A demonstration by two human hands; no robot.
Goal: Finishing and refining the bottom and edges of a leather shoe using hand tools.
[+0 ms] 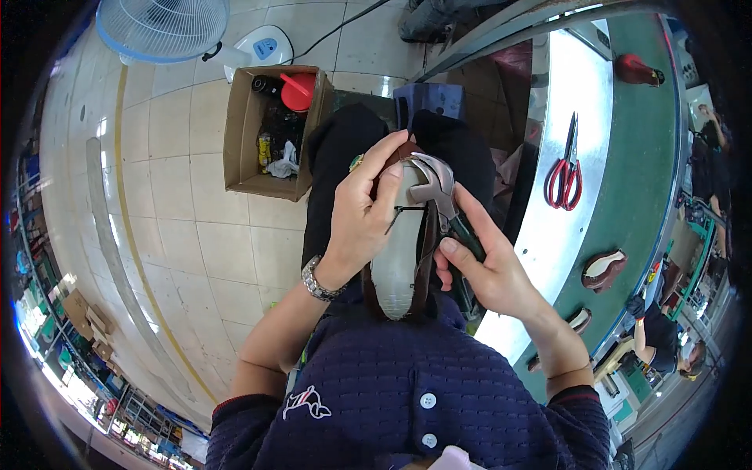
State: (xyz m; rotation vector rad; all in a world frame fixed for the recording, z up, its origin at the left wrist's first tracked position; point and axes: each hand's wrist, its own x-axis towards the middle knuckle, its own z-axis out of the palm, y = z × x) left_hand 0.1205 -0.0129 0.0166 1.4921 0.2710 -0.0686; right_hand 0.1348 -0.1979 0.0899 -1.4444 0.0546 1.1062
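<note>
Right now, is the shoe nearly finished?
Partly. The brown upper already wraps the pale last. In hand: the left hand steadies the shoe while the right hand works metal pincers at the toe. The pale bottom is bare, so it seems unfinished.

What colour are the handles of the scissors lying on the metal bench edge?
Red. The metal-bladed scissors show clearly in the head view, lying on the shiny bench strip.

Red-handled scissors (565, 174) on the metal bench (576, 86), cardboard box (240, 129) and fan (163, 27) on the tiled floor (180, 235).
</note>
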